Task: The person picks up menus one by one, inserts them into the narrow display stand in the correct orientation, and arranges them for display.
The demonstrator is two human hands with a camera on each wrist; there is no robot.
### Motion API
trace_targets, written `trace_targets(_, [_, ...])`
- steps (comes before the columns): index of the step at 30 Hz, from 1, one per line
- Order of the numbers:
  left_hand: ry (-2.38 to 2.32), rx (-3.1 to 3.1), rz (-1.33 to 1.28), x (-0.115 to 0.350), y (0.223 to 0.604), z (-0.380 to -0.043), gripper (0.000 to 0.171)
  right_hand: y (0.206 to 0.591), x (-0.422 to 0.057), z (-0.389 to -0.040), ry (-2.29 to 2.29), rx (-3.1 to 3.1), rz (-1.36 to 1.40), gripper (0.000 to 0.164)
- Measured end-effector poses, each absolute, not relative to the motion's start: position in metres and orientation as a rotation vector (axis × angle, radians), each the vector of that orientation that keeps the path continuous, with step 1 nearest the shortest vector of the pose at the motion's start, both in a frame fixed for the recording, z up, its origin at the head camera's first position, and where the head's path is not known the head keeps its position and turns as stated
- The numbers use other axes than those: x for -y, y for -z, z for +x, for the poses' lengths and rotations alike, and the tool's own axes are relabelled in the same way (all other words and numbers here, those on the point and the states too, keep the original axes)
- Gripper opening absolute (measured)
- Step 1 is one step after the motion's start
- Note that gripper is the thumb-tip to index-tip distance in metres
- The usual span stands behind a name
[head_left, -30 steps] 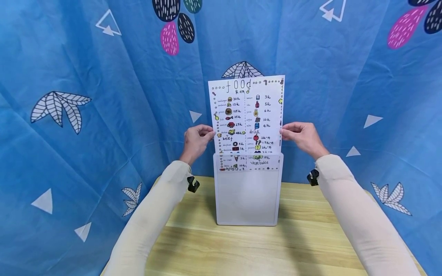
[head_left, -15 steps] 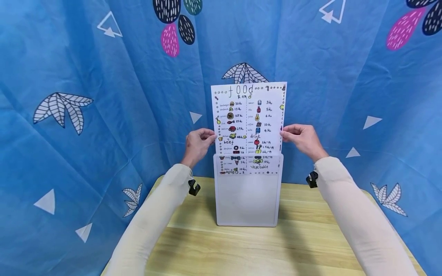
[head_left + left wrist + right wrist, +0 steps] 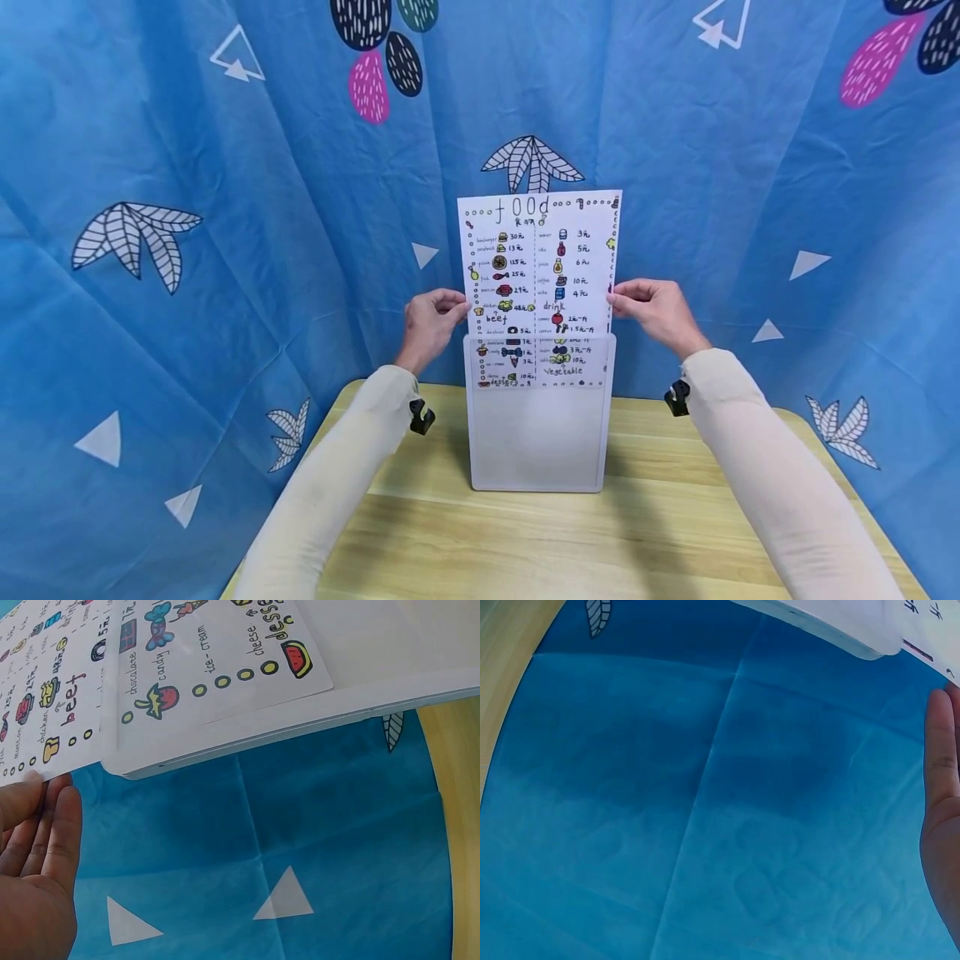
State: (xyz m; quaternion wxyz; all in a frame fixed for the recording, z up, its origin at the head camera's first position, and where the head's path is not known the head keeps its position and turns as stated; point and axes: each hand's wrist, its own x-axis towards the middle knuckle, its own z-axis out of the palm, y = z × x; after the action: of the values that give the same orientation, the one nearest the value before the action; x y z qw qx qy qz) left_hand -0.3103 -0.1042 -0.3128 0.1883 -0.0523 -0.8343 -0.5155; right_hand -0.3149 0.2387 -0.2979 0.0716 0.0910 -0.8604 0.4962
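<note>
The tabletop [image 3: 540, 542] is pale, yellowish wood with grain running from side to side and rounded far corners. On it, toward the back and near the middle, a whitish, see-through holder [image 3: 536, 442] stands upright on its short edge. Soft shadows [image 3: 648, 533] fall on the wood at both sides.

Your curtained-off tabletop nook, home or office I can't tell
You've got blue leaf-print cloth [image 3: 285, 167] hung behind and down both sides of a pale wood-grain table [image 3: 540, 542], so it hides whatever room you're in.
</note>
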Motion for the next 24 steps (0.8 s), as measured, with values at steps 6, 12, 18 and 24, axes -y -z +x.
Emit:
trace_targets(6, [1.444, 2.346, -0.170, 0.104, 0.318, -0.310, 0.012, 0.304, -0.239, -0.316, -1.518, 2.577, 0.275, 0.037])
trace_targets(12, [1.449, 2.350, -0.174, 0.104, 0.320, -0.310, 0.012, 0.307, -0.239, -0.315, -1.509, 2.587, 0.268, 0.037])
trace_targets(18, [1.449, 2.365, -0.162, 0.104, 0.322, -0.309, 0.011, 0.311, -0.240, -0.314, -1.500, 2.605, 0.257, 0.038])
trace_targets(24, [1.457, 2.368, -0.170, 0.104, 0.326, -0.309, 0.011, 0.316, -0.241, -0.315, -1.495, 2.600, 0.260, 0.037])
